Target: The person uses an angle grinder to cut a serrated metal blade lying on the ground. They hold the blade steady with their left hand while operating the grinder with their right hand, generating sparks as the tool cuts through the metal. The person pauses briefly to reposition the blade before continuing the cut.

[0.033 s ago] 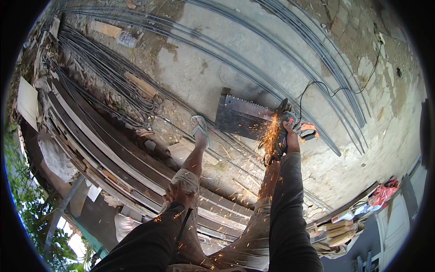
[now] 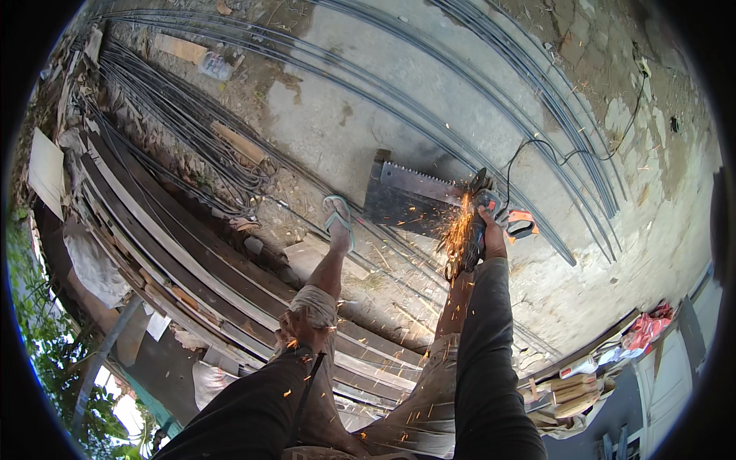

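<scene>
My right hand (image 2: 494, 234) is closed around an angle grinder (image 2: 491, 205) at the centre right. Orange sparks (image 2: 458, 230) spray from the grinder back toward my right foot. Left of the tool, a toothed handsaw blade (image 2: 422, 184) lies along a dark board (image 2: 400, 208); the spot where disc and metal meet is hidden by sparks and grinder. Just right of my hand shows the saw's orange and black handle (image 2: 523, 224). My left hand (image 2: 303, 326) rests on my left knee, holding no tool, its fingers laid over the rolled trouser leg (image 2: 316, 301).
Long steel bars (image 2: 529, 96) stretch over the concrete (image 2: 345, 46) beyond the saw. A black cord (image 2: 563, 159) runs right from the grinder. Stacked planks (image 2: 192, 264) and bundled rods (image 2: 165, 96) lie to the left. Work gloves (image 2: 576, 395) sit at the lower right.
The spark spray has a slightly different shape, with stray sparks in other places. My hands, the grinder and the saw stay nearly where they were.
</scene>
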The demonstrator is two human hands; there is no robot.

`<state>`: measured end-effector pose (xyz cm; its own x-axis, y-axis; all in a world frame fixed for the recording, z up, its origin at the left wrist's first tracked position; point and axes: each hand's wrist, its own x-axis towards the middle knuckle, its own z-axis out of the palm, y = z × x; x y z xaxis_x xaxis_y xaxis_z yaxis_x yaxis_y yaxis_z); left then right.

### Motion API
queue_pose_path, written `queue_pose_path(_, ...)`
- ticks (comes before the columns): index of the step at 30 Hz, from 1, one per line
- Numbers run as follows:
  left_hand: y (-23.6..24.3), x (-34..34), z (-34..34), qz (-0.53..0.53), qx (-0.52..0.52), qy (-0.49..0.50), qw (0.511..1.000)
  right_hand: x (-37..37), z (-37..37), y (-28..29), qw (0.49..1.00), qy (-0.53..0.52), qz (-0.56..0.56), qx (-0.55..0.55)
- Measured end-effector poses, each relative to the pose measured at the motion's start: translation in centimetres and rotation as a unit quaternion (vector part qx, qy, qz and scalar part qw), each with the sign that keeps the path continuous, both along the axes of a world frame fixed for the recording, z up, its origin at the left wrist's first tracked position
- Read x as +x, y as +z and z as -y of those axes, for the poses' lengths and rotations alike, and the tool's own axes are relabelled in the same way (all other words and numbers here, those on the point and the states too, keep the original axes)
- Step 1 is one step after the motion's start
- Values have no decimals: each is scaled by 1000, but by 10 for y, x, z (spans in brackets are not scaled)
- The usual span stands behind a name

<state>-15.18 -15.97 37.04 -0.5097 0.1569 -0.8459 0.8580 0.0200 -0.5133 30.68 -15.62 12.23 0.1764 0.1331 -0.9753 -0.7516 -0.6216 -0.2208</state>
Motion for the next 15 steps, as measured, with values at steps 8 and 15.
queue_pose_path(8,9,-4,-17,29,0,19,999,-10,5,-12,999,-1,47,20)
queue_pose_path(15,8,-14,-9,35,34,-4,999,-26,-22,11,997,-61,17,44)
